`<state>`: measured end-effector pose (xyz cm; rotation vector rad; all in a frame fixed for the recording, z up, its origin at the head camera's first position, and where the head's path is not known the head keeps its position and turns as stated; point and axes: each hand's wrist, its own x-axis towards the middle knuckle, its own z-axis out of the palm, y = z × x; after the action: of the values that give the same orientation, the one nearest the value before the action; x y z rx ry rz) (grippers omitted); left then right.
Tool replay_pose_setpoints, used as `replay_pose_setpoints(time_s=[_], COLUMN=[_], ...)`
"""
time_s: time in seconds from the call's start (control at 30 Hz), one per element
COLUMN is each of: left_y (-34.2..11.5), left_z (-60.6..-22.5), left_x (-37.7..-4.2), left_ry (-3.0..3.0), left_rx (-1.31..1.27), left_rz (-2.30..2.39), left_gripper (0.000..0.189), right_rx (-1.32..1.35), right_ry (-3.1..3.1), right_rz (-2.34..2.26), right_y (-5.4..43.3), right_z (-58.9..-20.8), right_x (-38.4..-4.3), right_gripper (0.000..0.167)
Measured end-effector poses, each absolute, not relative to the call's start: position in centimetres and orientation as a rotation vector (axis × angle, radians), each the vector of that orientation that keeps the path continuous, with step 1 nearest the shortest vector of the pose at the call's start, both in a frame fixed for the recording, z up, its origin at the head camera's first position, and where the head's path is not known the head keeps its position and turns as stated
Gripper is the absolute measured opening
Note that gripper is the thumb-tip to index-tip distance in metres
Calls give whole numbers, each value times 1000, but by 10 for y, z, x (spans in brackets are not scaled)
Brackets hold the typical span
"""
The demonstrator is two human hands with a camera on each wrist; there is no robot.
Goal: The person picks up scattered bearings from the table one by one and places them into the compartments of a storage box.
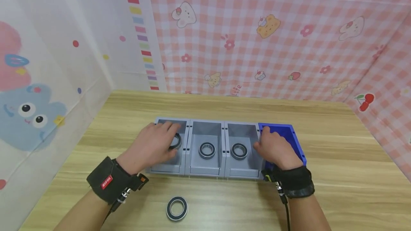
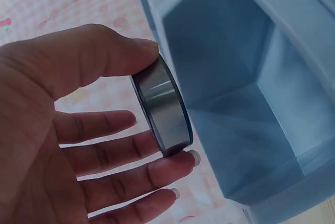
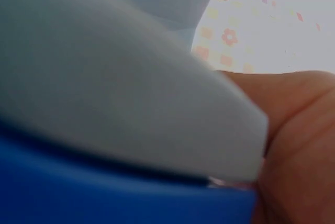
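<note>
In the head view my left hand (image 1: 154,145) is over the leftmost grey bin (image 1: 167,168). It pinches a ball bearing (image 2: 165,111) between thumb and fingers, partly hidden from above by the hand. The left wrist view shows the bearing edge-on beside a bin wall. My right hand (image 1: 277,149) straddles the walls where the right-hand grey bin (image 1: 245,173) meets the blue bin (image 1: 297,142), its fingers curled over them; the fingertips are mostly hidden. One bearing (image 1: 207,150) lies in the middle grey bin (image 1: 203,171), another bearing (image 1: 239,151) in the right-hand grey one.
A loose bearing (image 1: 177,208) lies on the wooden table (image 1: 224,206) in front of the bins. The bins stand side by side in a row. Patterned cloth (image 1: 276,56) hangs behind and at both sides.
</note>
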<state>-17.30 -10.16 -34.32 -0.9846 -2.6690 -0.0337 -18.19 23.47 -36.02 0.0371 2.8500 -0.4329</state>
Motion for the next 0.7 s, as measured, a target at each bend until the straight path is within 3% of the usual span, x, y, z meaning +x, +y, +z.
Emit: replay_pose_setpoints(time_s=[0.7], left_y=[-95], left_z=[-350], left_x=[-212], left_ry=[-2838], left_rx=[-919], left_rz=[25], left_gripper=[46], right_rx=[21], right_ry=[2857], right_rz=[-445], right_y=[235], right_z=[-360], right_x=[-181], right_gripper=[52])
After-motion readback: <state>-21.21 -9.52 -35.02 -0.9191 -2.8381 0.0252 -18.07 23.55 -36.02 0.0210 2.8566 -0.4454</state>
